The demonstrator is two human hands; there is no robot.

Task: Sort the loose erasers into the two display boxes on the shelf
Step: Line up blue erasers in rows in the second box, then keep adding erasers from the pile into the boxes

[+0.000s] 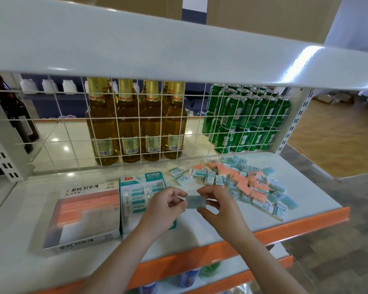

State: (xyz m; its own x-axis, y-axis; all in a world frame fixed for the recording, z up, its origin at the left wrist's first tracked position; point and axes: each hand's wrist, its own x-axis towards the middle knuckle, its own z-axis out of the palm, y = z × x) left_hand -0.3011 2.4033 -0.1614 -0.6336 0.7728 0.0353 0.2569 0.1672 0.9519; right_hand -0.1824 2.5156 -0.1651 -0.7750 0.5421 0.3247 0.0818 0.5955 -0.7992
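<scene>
Blue eraser (196, 201) held above the shelf (221, 232) front, pinched at both ends: left hand (165, 205) on its left end, right hand (218, 205) on its right. Teal box (136, 185) just behind left hand, white box (83, 213) beside it with orange erasers. Loose pile (246, 183) to the right. Bottles (136, 122), cans (246, 119) behind grid.

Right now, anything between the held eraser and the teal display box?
Nothing visible. Both hands, left and right, pinch the blue-green eraser just right of the teal display box. Only the left hand hangs over the box's open right part.
</scene>
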